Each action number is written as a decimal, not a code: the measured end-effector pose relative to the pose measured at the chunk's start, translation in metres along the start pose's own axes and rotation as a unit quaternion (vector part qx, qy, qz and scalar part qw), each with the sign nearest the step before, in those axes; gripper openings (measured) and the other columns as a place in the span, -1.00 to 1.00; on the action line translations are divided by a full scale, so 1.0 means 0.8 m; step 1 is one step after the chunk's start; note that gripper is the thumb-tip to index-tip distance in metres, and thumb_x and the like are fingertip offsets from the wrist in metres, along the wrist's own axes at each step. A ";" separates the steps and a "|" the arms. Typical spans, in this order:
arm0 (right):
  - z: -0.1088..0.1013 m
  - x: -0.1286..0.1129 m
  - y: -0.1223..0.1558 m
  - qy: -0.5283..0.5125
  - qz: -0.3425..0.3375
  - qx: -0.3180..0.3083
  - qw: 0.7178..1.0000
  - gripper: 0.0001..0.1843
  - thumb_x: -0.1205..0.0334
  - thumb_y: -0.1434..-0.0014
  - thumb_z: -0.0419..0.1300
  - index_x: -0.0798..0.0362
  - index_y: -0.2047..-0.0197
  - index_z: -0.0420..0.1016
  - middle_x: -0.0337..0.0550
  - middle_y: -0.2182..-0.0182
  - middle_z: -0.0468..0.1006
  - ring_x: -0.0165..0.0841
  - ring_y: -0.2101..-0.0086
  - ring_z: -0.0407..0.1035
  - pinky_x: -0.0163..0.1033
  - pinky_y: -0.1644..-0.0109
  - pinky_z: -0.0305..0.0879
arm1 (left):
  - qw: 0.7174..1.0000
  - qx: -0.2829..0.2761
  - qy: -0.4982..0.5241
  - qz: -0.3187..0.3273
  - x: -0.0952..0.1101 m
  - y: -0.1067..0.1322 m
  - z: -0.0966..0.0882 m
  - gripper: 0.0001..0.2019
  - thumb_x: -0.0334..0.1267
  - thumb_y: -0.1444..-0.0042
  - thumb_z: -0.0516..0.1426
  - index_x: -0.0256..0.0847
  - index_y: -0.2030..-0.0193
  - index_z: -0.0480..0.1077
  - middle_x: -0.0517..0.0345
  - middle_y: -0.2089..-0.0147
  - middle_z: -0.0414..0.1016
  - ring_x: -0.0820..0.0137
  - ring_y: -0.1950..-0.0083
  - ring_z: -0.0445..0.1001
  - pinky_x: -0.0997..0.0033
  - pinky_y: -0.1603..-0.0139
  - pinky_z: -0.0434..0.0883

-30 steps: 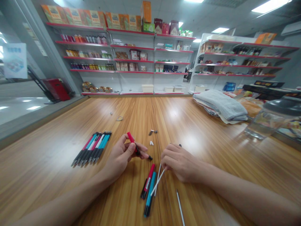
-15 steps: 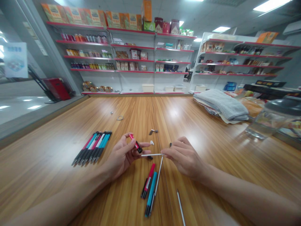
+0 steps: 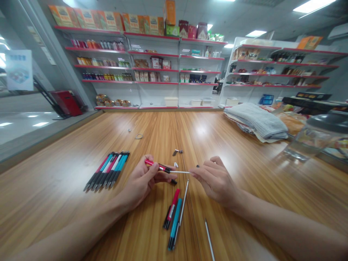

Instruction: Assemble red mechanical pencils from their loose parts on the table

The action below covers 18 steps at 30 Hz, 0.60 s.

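Observation:
My left hand [image 3: 144,181] pinches a red pen barrel [image 3: 160,167] with a black end, turned toward the right. From that end a white pen refill [image 3: 179,172] runs across to my right hand [image 3: 214,179], whose fingertips grip its other end. How deep the refill sits inside the barrel is hidden. A small dark piece [image 3: 198,166] shows at the right hand's fingers. Below the hands lie a red barrel [image 3: 174,204], a blue barrel [image 3: 175,223] and loose refills, one of them [image 3: 184,203] beside the blue barrel and another [image 3: 209,239] nearer me.
Several pens [image 3: 107,170] lie in a row at left. Small white pieces [image 3: 176,164], metal clips [image 3: 178,152], a black tip [image 3: 174,181] and a ring [image 3: 139,136] are on the table. Folded striped cloth [image 3: 255,121] and a clear jar [image 3: 312,137] stand at right.
My left hand has tilted the red barrel closer to level, its black end facing right. The refill in my right hand has risen slightly and now lines up with that end.

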State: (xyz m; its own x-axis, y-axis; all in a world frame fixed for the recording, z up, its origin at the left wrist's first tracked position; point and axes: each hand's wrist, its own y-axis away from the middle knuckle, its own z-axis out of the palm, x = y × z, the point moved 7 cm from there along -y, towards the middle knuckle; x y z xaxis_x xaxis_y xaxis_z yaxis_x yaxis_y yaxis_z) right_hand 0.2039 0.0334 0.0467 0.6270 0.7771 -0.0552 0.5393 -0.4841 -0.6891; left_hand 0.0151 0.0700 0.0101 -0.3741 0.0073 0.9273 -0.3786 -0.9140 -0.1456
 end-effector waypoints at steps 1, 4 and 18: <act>0.001 0.000 0.000 0.003 0.001 -0.004 1.000 -0.88 0.38 -0.25 0.13 0.08 0.14 0.44 -0.23 0.48 0.46 -0.42 0.45 0.16 -0.18 0.20 -0.03 | 1.000 0.002 -0.027 0.014 0.002 0.001 0.001 -0.79 -0.28 -0.29 0.03 -0.12 0.19 -0.03 -0.02 0.10 0.57 0.17 0.13 0.59 0.00 0.09 0.47; 0.001 0.001 0.000 0.007 -0.001 -0.012 1.000 -0.88 0.38 -0.26 0.13 0.08 0.15 0.45 -0.23 0.49 0.45 -0.42 0.44 0.17 -0.18 0.21 -0.04 | 0.990 0.016 -0.125 0.064 0.009 0.004 0.002 -0.78 -0.26 -0.29 0.03 -0.12 0.21 -0.04 -0.06 0.06 0.55 0.22 0.12 0.58 0.12 0.16 0.50; -0.001 -0.016 -0.006 -0.029 -0.039 -0.004 0.999 -0.92 0.36 -0.27 0.12 0.10 0.21 0.44 -0.29 0.55 0.37 -0.44 0.46 0.16 -0.19 0.17 -0.03 | 0.912 -0.045 -0.385 0.136 0.008 0.022 0.013 -0.87 -0.28 -0.28 0.03 -0.16 0.06 0.28 0.03 0.03 0.53 0.51 0.34 0.50 0.47 0.26 0.50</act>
State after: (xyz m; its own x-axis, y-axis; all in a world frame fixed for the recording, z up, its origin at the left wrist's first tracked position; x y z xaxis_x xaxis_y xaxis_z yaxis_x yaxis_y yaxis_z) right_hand 0.1938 0.0250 0.0511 0.5502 0.8339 -0.0439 0.5888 -0.4247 -0.6877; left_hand 0.0152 0.0500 0.0169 0.2279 -0.5334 0.8146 -0.4423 -0.8020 -0.4014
